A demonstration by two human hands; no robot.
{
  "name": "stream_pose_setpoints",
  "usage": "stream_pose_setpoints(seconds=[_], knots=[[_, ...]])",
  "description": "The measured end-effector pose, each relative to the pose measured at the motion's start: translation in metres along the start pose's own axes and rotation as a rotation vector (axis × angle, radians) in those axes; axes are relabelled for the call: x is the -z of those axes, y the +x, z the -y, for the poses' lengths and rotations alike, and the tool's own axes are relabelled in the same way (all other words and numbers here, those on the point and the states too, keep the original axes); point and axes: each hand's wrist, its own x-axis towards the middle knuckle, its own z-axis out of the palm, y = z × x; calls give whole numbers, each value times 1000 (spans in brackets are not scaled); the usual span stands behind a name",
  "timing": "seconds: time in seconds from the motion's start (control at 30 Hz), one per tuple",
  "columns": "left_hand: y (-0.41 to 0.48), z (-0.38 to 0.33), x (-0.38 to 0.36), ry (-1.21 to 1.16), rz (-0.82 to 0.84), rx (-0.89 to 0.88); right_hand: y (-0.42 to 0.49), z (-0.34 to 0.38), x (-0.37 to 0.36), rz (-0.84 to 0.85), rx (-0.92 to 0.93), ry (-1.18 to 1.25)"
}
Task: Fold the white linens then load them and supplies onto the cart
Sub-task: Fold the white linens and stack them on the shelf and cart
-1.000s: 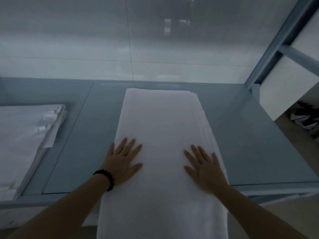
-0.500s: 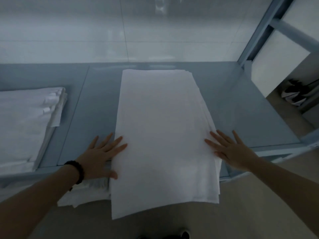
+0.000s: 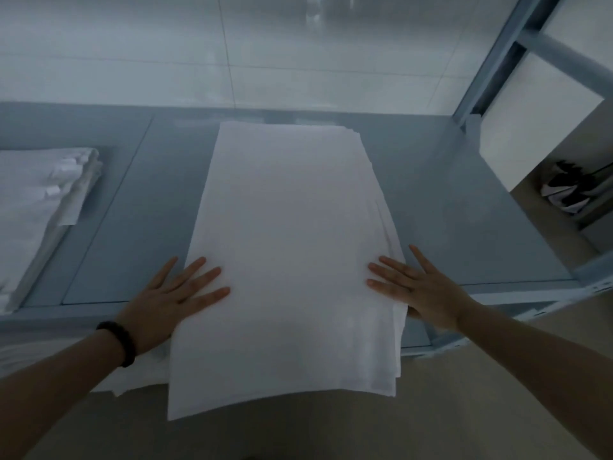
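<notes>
The folded white linen (image 3: 292,254) lies long and narrow down the middle of the bench (image 3: 464,210). Its far end sits close to the back edge and its near end runs out past the front edge, hanging free over the floor (image 3: 331,436). Along its right side the stacked layers show as thin stepped edges.

Both hands are down flat on it now. The left hand (image 3: 166,307) sits at the linen's left edge near the front of the bench, fingers straight and fanned apart, with the fingertips (image 3: 219,292) lying on the cloth and the palm just off its side. The right hand (image 3: 421,290) mirrors it at the right edge, fingers splayed wide, two of them reaching onto the cloth and the rest over the bare bench. Nothing is pinched or gripped on either side, and neither thumb is in view. A dark bead bracelet (image 3: 121,343) circles the left wrist.

Out to the left, well apart from the centre piece, a second pile of white linens (image 3: 36,207) lies by the bench's left end, with small tags showing along its right side. More white cloth (image 3: 132,376) shows below the front edge, beneath the left forearm.

Behind the bench rises a pale tiled wall (image 3: 132,44). At the back right corner stands a blue-grey frame upright (image 3: 491,54). Past the right end, low down, sits a dark and white bundle (image 3: 570,190), too dim to make out.
</notes>
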Motion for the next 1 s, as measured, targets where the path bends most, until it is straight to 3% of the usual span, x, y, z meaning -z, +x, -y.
stream_pose_setpoints(seconds=[0.27,0.47,0.6,0.9,1.0], knots=[[-10,-5,-1,9,43,99,9,21,-23,-332,2,1],[-25,-11,16,25,46,29,-3,28,-26,-392,21,12],[-34,-20,32,-24,28,85,-13,35,-7,-425,27,84],[-44,-57,99,-391,-170,486,-38,66,70,-585,-485,687],[-41,-69,125,-505,-329,637,-38,60,94,-525,-715,818]])
